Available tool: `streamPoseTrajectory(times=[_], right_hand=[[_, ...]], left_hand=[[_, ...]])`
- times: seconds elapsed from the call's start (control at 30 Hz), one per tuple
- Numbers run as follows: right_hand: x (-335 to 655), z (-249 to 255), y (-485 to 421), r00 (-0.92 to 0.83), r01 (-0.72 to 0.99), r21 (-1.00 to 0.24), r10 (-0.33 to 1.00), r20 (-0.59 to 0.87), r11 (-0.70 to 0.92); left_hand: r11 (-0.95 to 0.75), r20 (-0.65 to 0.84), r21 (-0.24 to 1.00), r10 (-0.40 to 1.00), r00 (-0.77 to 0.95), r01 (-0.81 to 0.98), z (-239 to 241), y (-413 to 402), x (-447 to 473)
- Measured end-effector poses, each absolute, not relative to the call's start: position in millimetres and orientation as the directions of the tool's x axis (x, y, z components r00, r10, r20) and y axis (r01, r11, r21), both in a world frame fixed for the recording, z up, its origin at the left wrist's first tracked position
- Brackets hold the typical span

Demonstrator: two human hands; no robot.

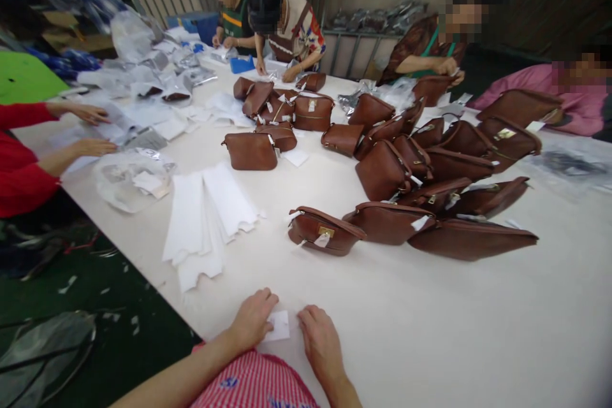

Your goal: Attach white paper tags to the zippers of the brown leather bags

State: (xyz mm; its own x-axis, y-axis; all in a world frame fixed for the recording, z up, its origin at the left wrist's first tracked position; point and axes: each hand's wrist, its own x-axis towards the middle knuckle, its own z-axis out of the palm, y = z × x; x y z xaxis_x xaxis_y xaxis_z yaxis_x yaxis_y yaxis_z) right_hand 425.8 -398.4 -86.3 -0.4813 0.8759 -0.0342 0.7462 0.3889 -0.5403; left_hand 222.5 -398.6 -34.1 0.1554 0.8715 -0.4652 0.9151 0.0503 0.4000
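Note:
My left hand [253, 319] rests near the table edge, its fingers bent and thumb on a small white card [280, 325]. Just right of the card, my right hand [321, 339] has its fingers curled together against the tabletop. Whatever lies between those fingertips is too faint to make out. Beyond my hands stands a brown handbag [327, 231] with a gold clasp and a white tag. White paper sheets [205, 220] lie fanned out ahead of my left hand.
Several brown bags [382, 169] crowd the white table [430, 331]. A clear plastic bag [131, 182] and wrapping are at left, near a co-worker's red sleeves [23, 166]. Other people work along the far side. The table's left edge drops to a green floor [109, 293].

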Motion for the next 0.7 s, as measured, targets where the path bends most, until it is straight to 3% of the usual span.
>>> streamPoseTrajectory(times=[0.2, 0.4, 0.47, 0.53, 0.63, 0.7], right_hand=[[413.0, -86.8, -406.5, -0.464, 0.724, -0.589, 0.885, -0.032, 0.359], [438.4, -71.1, -412.2, -0.335, 0.705, -0.669, 0.942, -0.021, 0.236], [449.8, -66.0, -418.1, -0.235, 0.656, -0.749, 0.968, -0.09, 0.09], [456.4, -63.9, -425.3, -0.145, 0.532, -0.833, 0.953, -0.267, -0.152], [453.9, -65.3, -433.9, -0.124, 0.366, -0.817, 0.847, -0.517, -0.445], [446.9, -65.3, -435.4, -0.117, 0.319, -0.799, 0.815, -0.568, -0.51]], left_hand=[[0.15, -0.594, 0.362, 0.798, 0.103, 0.92, -66.1, -421.1, 235.2], [0.261, -0.625, 0.438, 0.777, 0.082, 0.86, -70.7, -426.0, 232.4], [0.312, -0.642, 0.484, 0.762, 0.09, 0.818, -69.9, -426.1, 229.5], [0.362, -0.652, 0.542, 0.751, 0.107, 0.759, -67.1, -425.2, 227.1], [0.428, -0.639, 0.647, 0.756, 0.142, 0.631, -58.8, -422.7, 226.5], [0.463, -0.622, 0.712, 0.764, 0.169, 0.529, -50.6, -420.6, 228.7]])
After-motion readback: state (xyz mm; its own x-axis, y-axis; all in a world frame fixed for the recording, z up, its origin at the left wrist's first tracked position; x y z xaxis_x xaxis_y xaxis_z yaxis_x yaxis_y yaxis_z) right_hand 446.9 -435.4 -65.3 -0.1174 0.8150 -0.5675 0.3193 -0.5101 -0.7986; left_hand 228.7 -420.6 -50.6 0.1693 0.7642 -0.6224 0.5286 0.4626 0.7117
